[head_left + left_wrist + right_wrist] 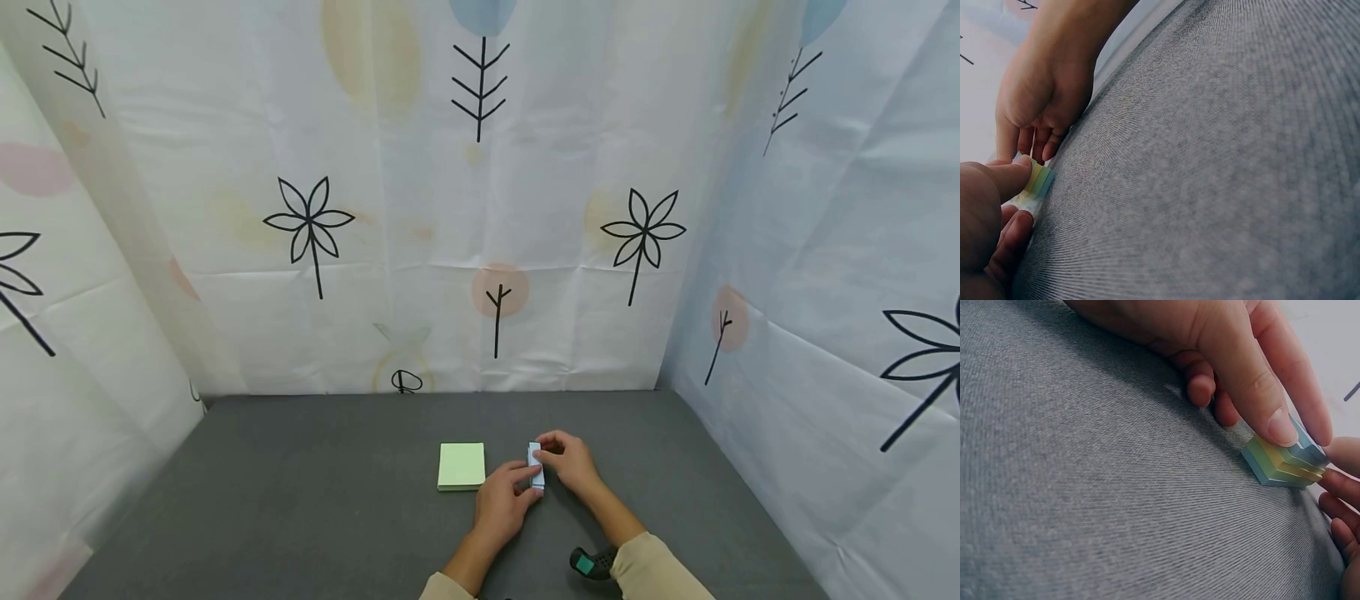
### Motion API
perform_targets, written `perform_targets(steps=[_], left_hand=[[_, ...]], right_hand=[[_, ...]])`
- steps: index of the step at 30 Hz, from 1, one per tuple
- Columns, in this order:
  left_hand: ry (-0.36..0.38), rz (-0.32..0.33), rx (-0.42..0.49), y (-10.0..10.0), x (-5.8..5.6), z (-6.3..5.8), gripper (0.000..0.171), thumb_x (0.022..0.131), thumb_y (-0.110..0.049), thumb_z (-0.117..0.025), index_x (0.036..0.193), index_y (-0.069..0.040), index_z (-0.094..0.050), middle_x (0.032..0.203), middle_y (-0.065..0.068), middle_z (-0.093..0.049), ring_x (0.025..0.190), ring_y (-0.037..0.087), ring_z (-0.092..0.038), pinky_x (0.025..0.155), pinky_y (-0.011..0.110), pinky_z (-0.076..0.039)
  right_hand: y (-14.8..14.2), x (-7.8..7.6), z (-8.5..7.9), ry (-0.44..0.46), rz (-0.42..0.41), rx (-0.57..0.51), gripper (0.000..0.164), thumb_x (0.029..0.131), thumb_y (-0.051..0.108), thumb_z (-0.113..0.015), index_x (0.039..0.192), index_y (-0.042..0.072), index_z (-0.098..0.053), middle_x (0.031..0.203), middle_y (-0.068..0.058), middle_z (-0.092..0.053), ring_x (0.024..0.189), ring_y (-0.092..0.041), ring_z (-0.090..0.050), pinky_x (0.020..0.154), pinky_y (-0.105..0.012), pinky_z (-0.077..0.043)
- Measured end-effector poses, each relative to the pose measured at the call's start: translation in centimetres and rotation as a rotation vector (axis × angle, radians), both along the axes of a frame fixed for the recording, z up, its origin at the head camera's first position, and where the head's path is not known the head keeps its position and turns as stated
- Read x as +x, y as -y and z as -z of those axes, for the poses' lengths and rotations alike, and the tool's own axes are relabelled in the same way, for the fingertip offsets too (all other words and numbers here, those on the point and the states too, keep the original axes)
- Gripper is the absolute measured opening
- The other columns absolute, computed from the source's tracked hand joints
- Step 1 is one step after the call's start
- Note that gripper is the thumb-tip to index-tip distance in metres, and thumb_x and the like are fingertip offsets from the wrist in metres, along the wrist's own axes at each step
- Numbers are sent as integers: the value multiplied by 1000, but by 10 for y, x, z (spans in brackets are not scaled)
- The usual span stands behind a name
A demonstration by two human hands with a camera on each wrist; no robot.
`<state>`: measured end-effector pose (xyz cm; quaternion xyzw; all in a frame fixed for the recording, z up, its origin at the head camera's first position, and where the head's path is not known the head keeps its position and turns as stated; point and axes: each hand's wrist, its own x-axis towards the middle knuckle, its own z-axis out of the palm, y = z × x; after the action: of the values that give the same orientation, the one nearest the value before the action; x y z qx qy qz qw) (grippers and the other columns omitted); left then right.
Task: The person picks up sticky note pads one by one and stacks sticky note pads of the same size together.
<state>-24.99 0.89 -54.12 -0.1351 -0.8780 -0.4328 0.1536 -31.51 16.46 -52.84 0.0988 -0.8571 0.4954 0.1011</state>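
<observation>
A narrow stack of small sticky-note pads [537,482] stands on the grey table, its blue, green and yellow layers plain in the right wrist view [1272,464]. My left hand [501,504] holds its near end, with the thumb [1013,177] against the layers in the left wrist view. At the far end, my right hand [573,462] pinches the stack between thumb [1282,425] and index finger. Just left of the hands lies a square pale green sticky-note pad [461,465]. Fingers partly cover the stack in every view.
The grey table [300,500] reaches back to a patterned white cloth [420,317], with more cloth along both sides. Beside the right sleeve [656,571] there is a dark device with a green square [588,564].
</observation>
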Motion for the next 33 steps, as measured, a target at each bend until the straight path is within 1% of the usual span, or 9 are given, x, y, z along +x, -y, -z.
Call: perform_targets(steps=[5,17,21,24,27,30,33], left_hand=[[-6,1,-4,0,0,1,33,80,-21,-80,113,-20,-75,114,3,-66,70,2,-58,62,25,-46],[-11,2,-9,-1,0,2,33,80,-21,-80,113,-20,-75,112,-2,-67,68,-1,-54,60,23,-44],[-15,7,-4,-1,-1,2,34,80,-21,-80,113,-20,-75,113,-1,-67,68,-2,-54,60,23,-44],[-15,2,-5,-1,-1,2,35,79,-20,-81,113,-21,-75,114,-1,-67,68,-2,-54,60,23,-44],[-10,-3,-5,-1,-1,2,36,78,-20,-82,113,-22,-75,115,0,-67,67,-3,-54,60,23,-44],[-6,-4,4,-2,0,1,36,77,-20,-82,113,-21,-75,115,0,-67,67,-3,-53,59,23,-44],[-1,-3,13,-2,1,-1,37,77,-19,-82,113,-21,-75,115,1,-67,66,-3,-53,59,22,-43]], right_hand=[[-1,3,0,5,-14,2,13,82,9,-78,94,5,-71,87,-3,-69,82,-19,-62,71,-32,-49],[-1,4,-2,-2,-25,6,12,84,9,-76,94,5,-73,90,-3,-70,84,-20,-63,75,-34,-50],[-2,5,-2,-8,-28,-4,17,84,7,-75,100,1,-72,92,-6,-70,87,-23,-64,76,-35,-51],[-3,6,-1,-24,-21,-27,23,86,6,-73,106,-4,-70,94,-10,-70,88,-25,-65,76,-34,-51],[-5,8,-2,-27,1,-59,24,87,4,-71,109,-5,-69,94,-12,-70,89,-26,-65,75,-31,-51],[-7,10,-4,-26,15,-62,22,88,4,-70,109,-4,-70,96,-12,-71,90,-26,-65,75,-31,-51],[-10,13,-6,-39,13,-27,21,87,3,-70,107,-4,-70,97,-12,-71,91,-27,-65,75,-34,-52]])
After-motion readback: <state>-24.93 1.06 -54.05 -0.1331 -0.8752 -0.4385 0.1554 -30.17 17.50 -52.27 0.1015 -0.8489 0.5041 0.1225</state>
